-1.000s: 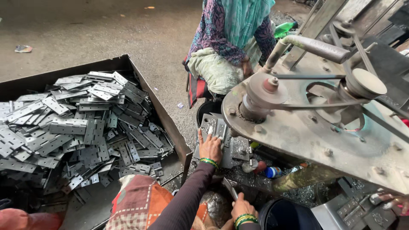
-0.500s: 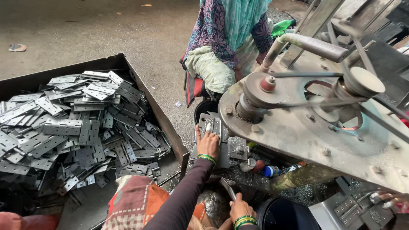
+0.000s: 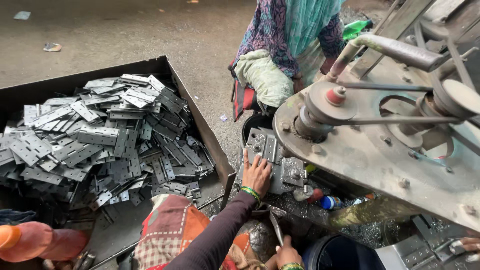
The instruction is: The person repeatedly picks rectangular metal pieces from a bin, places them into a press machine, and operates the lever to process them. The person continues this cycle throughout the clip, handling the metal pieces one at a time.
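Low in the middle of the frame we see our left hand (image 3: 258, 172) lying flat, fingers spread, on the grey metal plate (image 3: 265, 150) of the press bed, touching a hinge (image 3: 270, 148) that sits there. At the bottom edge, just right of centre, our right hand (image 3: 287, 256) is closed around a thin metal rod (image 3: 276, 229) that points up and to the left. The two hands are apart, one above the other in the picture. On the left a dark tray (image 3: 200, 120) holds a heap of grey hinges (image 3: 100, 140). The big round press machine (image 3: 390, 135) fills the right side. At the top centre another person sits, in a patterned sleeve (image 3: 265, 35) and a teal scarf (image 3: 310, 20), beside the machine.
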